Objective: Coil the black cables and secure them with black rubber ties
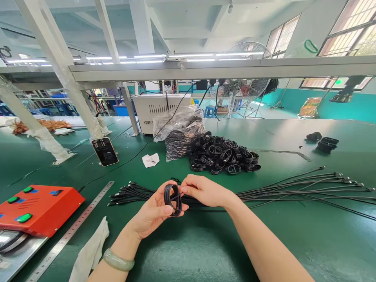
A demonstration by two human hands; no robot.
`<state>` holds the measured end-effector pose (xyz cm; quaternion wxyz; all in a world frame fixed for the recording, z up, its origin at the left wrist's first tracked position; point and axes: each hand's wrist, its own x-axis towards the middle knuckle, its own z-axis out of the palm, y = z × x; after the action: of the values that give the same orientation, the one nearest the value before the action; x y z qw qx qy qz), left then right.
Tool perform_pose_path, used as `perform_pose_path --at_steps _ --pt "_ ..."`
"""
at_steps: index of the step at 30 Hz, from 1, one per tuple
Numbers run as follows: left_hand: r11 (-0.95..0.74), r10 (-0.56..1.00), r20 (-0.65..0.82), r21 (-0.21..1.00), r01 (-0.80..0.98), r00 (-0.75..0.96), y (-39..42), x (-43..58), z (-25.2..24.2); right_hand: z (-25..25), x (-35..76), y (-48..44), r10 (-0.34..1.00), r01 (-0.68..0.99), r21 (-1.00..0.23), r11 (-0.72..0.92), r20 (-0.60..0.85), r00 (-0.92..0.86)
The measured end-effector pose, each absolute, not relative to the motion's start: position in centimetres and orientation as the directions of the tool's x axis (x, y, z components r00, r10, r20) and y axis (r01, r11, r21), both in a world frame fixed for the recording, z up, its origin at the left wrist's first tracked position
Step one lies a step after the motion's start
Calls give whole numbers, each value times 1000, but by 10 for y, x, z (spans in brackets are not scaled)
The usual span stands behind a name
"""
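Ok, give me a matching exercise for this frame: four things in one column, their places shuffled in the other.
1 coiled cable
2 red control box
3 steel ruler
4 pile of coiled cables

A mid-table, beside the plastic bag
B far left, green buttons on top
C held by left hand and right hand
D flat beside the white cloth

Pairs: 1-C, 2-B, 3-D, 4-A

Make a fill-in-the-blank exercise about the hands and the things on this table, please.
The left hand and the right hand hold a coiled cable whose colour is ____.
The pale bracelet is on the ____ wrist.
The straight cables lie on a table whose top is ____.
Between the orange box and the white cloth lies a long metal ____.
Missing words: black; left; green; ruler.
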<state>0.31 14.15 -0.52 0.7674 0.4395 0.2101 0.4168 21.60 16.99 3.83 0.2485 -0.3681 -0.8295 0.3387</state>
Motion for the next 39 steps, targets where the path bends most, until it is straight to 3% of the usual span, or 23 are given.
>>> perform_pose_path --at_steps 17,23,26,29,39 --pt "230 783 52 902 -366 620 142 1 -6 44 215 166 770 430 -754 498 156 -619" --pt "221 781 60 904 -366 621 140 3 -2 39 219 171 830 257 -946 197 21 -558" --pt "209 784 64 909 -360 617 141 2 1 35 220 176 925 156 -987 47 -16 -379" --pt "198 818 40 917 -347 574 144 3 0 37 220 176 965 133 -991 32 -4 -261" --pt "65 959 -16 984 -165 282 148 21 -3 34 209 168 856 95 -995 -15 -62 -513"
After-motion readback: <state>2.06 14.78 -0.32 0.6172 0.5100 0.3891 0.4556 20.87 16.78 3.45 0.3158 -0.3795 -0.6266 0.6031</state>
